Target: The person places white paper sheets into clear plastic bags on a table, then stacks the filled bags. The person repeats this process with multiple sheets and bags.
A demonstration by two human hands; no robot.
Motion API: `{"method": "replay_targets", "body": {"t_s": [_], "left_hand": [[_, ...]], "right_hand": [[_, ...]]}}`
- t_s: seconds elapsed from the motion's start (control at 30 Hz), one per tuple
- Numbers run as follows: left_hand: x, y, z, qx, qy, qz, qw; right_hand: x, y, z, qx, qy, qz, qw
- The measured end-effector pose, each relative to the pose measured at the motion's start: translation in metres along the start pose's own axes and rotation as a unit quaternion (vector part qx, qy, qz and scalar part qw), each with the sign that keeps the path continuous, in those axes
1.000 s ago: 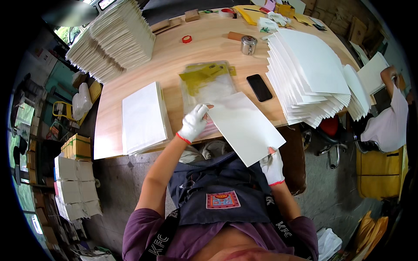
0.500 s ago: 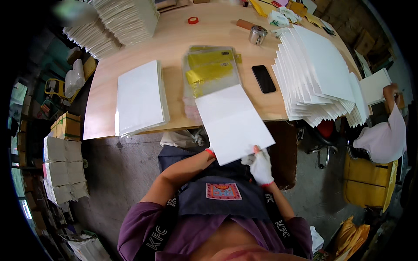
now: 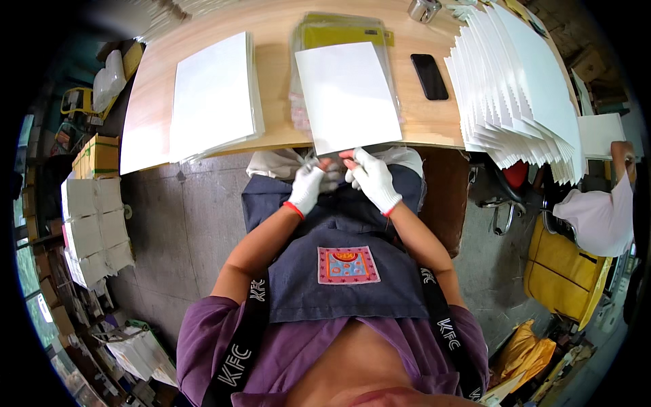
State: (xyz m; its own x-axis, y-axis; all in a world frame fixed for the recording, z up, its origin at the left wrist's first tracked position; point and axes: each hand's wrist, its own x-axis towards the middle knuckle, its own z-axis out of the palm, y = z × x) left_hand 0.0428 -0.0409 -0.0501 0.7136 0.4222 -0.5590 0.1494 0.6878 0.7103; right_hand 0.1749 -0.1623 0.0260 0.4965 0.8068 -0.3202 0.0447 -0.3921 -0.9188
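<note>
Both gloved hands meet at the near edge of a white sheet [image 3: 347, 95] that lies on the wooden table [image 3: 271, 41] and overhangs its front edge. The left hand [image 3: 306, 188] and right hand [image 3: 371, 178] pinch at the sheet's lower edge, where a clear film flap [image 3: 380, 148] shows; fingers are curled, but whether each truly grips the flap cannot be told. The sheet lies just above the fingertips, extending away from the person. Beneath its far end rests a pile of clear bags [image 3: 339, 34] with yellow contents. To the left lies a flat white stack [image 3: 213, 95]; to the right, a fanned white stack [image 3: 522, 88], with a black phone [image 3: 430, 76] between it and the sheet. Cartons [image 3: 91, 224] of white packs stand on the floor at left.
</note>
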Motion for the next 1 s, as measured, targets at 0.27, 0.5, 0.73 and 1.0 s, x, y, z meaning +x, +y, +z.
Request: {"method": "replay_targets", "body": {"t_s": [0.27,0.5,0.73,1.0], "left_hand": [[0.019,0.009,-0.035,0.14,0.006,0.069,0.988],[0.021,0.013,-0.035,0.164,0.027,0.099,0.981],[-0.003,0.032,-0.028,0.203,-0.015,0.063,0.977],[-0.004,0.035,-0.031,0.603,0.085,0.455,0.649]], "right_hand": [[0.042,0.012,0.038,-0.459,0.005,-0.241,0.855],[0.027,0.006,0.007,-0.179,-0.086,-0.186,0.962],[-0.067,0.19,-0.185,0.27,0.456,-0.014,0.848],[-0.132,0.211,-0.173,-0.633,-0.188,0.171,0.731]]}}
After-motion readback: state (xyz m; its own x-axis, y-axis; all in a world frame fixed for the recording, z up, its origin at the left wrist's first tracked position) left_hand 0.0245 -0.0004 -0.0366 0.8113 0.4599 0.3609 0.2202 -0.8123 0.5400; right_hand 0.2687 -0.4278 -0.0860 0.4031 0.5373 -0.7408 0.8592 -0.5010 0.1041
